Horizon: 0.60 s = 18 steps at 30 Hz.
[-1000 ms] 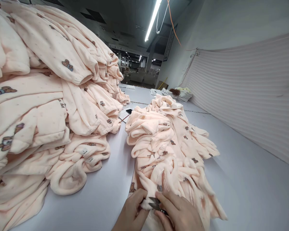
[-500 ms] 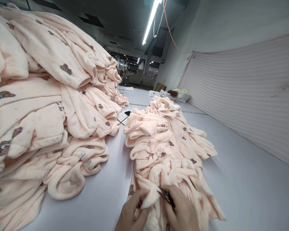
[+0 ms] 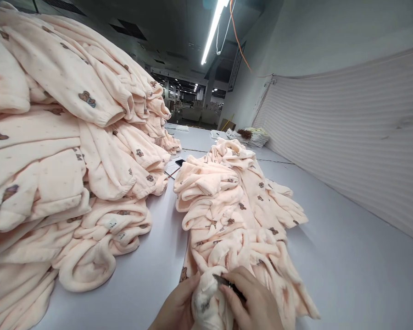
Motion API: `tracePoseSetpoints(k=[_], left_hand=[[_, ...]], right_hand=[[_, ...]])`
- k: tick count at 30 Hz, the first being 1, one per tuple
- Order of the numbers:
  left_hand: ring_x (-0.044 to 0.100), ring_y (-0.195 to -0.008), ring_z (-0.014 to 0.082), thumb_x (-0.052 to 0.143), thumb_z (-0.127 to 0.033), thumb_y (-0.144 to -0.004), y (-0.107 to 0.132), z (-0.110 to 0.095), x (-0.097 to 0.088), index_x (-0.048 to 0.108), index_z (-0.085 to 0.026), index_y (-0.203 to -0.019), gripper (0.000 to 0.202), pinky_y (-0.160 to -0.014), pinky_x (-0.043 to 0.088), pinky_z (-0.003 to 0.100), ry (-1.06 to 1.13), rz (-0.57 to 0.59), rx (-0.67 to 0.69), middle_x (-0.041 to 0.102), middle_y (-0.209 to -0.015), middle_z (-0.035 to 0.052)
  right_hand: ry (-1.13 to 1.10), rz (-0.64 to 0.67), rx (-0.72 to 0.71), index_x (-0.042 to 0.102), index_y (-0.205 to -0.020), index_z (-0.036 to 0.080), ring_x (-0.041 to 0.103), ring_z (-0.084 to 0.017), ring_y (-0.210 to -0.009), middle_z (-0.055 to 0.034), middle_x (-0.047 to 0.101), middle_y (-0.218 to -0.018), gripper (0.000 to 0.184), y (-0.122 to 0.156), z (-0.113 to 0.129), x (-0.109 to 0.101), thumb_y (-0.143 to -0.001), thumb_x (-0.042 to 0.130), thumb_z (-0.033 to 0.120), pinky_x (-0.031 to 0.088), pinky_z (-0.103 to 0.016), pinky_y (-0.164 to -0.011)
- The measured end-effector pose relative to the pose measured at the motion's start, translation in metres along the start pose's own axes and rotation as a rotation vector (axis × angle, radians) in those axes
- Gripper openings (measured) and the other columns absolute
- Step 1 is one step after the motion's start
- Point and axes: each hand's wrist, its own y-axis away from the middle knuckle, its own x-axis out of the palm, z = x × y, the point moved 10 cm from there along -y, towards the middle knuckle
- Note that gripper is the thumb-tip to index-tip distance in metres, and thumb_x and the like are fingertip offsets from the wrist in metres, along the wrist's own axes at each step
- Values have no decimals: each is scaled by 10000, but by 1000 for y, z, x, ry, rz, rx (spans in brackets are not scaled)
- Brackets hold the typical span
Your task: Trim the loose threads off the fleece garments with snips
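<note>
A heap of peach fleece garments with small bear prints lies on the white table in front of me. At the bottom edge my left hand is closed on a bunched fold of the nearest garment. My right hand grips small dark thread snips, their blades lying against that fold. Both wrists are cut off by the frame.
A tall stack of the same peach garments fills the left side and overhangs the table. A dark phone and papers lie between the piles. Folded white items sit far back. A ribbed white wall runs along the right.
The view has shifted slightly. My hands have gathered the fold up into a bunch, and the snips have moved from beside the fabric onto it.
</note>
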Motion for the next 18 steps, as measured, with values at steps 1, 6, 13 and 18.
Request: tracePoseSetpoints(k=[1,6,13,18], left_hand=[[657,-914,284,521,-525,-798,0,0,1,689,-165,-974,434,-891,454,421,5,12,-3,728,-803,89],[654,-949,296,511,-519,-830,-1,1,1,699,-140,-979,449,-903,451,421,70,50,6,741,-839,98],[650,-972,280,486,-473,-889,-2,1,1,671,-118,-1048,431,-965,394,408,143,40,16,739,-901,102],[628,-1000,275,479,-557,-869,-5,0,-8,698,-114,-968,504,-988,367,394,5,3,62,731,-885,94]], right_hand=[[-11,-1,13,658,-919,267,633,-197,-820,-17,660,-900,229,-1,-2,1,-919,445,351,456,-274,-694],[-115,-5,8,661,-925,242,622,-196,-855,-17,664,-888,196,-2,-11,1,-891,510,362,453,-273,-733],[-104,5,32,674,-867,234,627,-195,-843,-19,669,-857,248,-4,-14,-5,-923,465,356,465,-275,-733],[31,0,-72,632,-975,251,643,-182,-810,-10,661,-890,148,4,-1,-8,-868,564,326,498,-250,-689]])
